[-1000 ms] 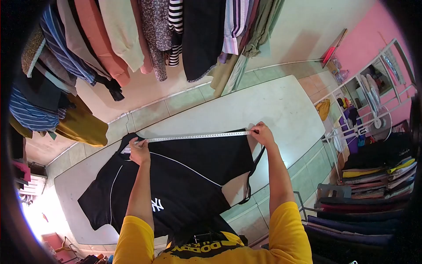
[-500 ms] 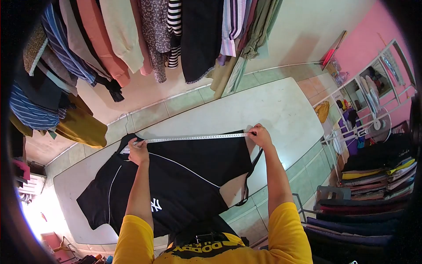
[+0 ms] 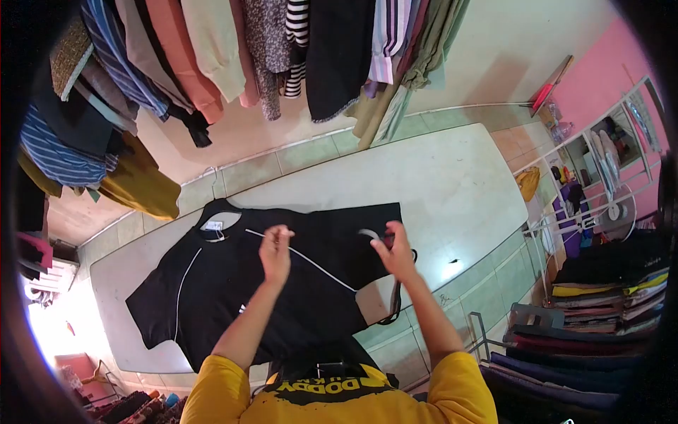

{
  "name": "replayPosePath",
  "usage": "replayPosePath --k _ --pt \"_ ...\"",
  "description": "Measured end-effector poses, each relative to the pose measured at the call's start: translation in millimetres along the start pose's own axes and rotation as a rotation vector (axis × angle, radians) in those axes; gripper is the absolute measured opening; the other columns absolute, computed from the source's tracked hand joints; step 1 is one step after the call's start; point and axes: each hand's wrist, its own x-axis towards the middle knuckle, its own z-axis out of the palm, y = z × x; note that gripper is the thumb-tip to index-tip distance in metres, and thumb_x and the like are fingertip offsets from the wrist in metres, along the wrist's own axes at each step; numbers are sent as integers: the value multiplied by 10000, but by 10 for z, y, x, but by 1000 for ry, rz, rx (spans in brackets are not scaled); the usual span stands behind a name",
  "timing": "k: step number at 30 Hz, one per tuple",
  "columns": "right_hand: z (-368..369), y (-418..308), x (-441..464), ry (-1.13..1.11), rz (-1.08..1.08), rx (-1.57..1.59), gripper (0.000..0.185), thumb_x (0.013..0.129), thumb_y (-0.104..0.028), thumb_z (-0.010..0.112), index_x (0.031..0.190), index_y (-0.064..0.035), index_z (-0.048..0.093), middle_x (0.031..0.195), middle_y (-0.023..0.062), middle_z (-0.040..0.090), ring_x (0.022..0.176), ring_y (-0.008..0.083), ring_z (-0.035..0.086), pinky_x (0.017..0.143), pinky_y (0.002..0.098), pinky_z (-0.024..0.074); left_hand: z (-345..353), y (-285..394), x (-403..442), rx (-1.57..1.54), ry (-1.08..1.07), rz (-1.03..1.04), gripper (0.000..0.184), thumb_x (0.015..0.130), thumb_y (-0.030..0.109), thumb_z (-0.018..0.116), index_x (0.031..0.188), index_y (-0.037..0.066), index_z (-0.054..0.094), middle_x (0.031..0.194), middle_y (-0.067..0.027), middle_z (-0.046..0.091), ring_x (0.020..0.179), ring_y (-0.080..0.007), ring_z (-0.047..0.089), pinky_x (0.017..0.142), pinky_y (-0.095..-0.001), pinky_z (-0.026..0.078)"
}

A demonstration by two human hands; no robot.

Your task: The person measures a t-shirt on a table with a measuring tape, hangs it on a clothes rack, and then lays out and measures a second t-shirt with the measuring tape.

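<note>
A black T-shirt [image 3: 233,283] with white piping and a white collar label lies spread on a white table [image 3: 339,169], on a black hanger [image 3: 217,207]. My left hand [image 3: 275,256] is above its upper middle, fingertips drawn together; whether anything is between them I cannot make out. Over the sleeve on the right is my right hand [image 3: 397,251], its thumb and fingers curled around part of a measuring tape. A short curved white length of the measuring tape [image 3: 368,233] shows beside those fingers; the rest is hidden or blurred.
Hanging garments [image 3: 261,49] line the wall beyond the table. Folded clothes [image 3: 600,297] are stacked at the right, near a fan [image 3: 616,210] and a white-framed rack [image 3: 565,177]. A dark strap [image 3: 392,313] hangs at the table's near edge.
The measuring tape was stretched straight between both hands along the shirt's upper edge. Now both hands have come closer together and nearer to me, and only a short curl shows by the right hand.
</note>
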Motion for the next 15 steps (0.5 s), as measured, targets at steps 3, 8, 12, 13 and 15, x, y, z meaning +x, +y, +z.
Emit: replayPosePath --k 3,8,12,13,15 --pt "224 -299 -524 -88 215 236 403 809 -149 600 1123 -30 377 910 114 490 755 161 511 650 277 435 179 -1 -629 -36 -244 -197 198 871 189 559 971 20 589 843 -33 611 701 -71 534 662 -221 443" --pt "470 -291 -1072 -90 188 270 362 852 -210 562 1110 -39 374 917 109 485 755 134 496 649 265 424 296 239 -1157 -119 -586 -651 290 843 197 603 1049 -7 582 898 -37 612 771 -75 566 694 -202 468" --pt "429 -376 -1067 -176 295 390 377 844 -251 578 1104 -38 407 901 149 525 775 225 542 677 314 440 261 161 -1141 -69 -498 -618 179 801 179 644 853 8 655 732 -27 633 658 -65 565 612 -198 450" --pt "404 -424 -1035 -232 292 385 355 849 -245 568 1103 -46 419 895 153 536 778 232 553 681 320 442 207 138 -1088 -59 -490 -619 179 801 179 644 853 8 655 732 -27 633 658 -65 565 612 -198 450" --pt "318 -476 -985 -251 266 350 321 846 -219 566 1115 -70 476 894 132 547 787 239 540 683 329 446 58 140 -745 288 -370 -209 105 773 129 647 800 30 668 723 -40 645 649 -72 573 609 -222 458"
